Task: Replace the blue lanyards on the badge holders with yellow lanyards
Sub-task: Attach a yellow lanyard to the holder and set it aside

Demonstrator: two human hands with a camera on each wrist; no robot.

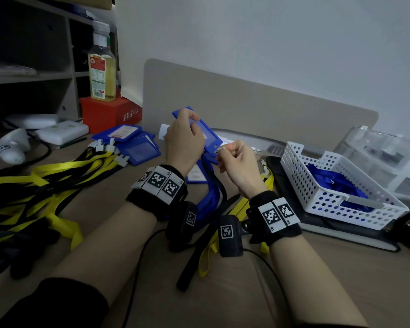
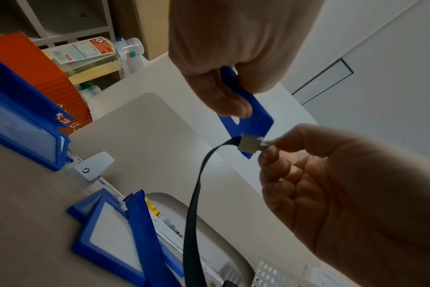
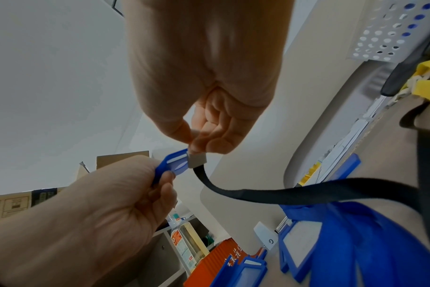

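My left hand (image 1: 187,136) grips a blue badge holder (image 1: 208,133) raised above the desk, fingers curled round its edge (image 2: 248,124). My right hand (image 1: 232,157) pinches the white clip (image 2: 249,144) of a yellow-and-black lanyard, whose black strap (image 3: 282,194) hangs down toward the desk. The clip (image 3: 197,160) touches the holder's slotted end (image 3: 174,165); I cannot tell if it is hooked through. A blue lanyard (image 1: 210,197) lies on the desk under my wrists.
A pile of yellow lanyards (image 1: 57,176) spreads at the left, with several blue holders (image 1: 133,143) behind it. A white perforated basket (image 1: 294,162) holding blue lanyards stands at the right. A beige divider (image 1: 246,102), a red box (image 1: 109,114) and a bottle (image 1: 102,67) are at the back.
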